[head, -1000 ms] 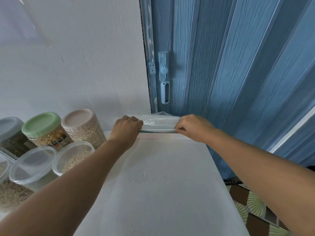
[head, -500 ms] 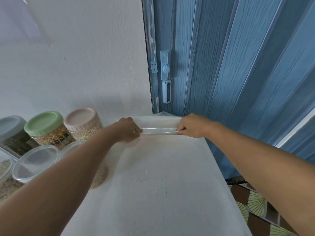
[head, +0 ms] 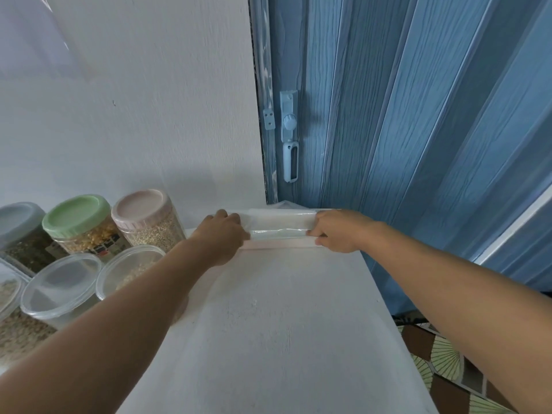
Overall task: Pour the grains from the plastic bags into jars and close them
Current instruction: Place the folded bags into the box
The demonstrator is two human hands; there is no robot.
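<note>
both hands sit at the far end of the white table (head: 268,339), my left hand (head: 222,234) and right hand (head: 337,231) each curled round an end of the clear plastic bag (head: 280,225), which looks flat and folded, no grain showing. since a second ago the bag has barely shifted and my left arm now crosses in front of a clear-lidded jar (head: 128,270). i judge this bag spent; the green-lidded jar (head: 77,225) and pink-lidded jar (head: 146,216) stand closed. table edge runs just beside my right arm, blue folding door (head: 418,115) close behind; open room lies toward me
</note>
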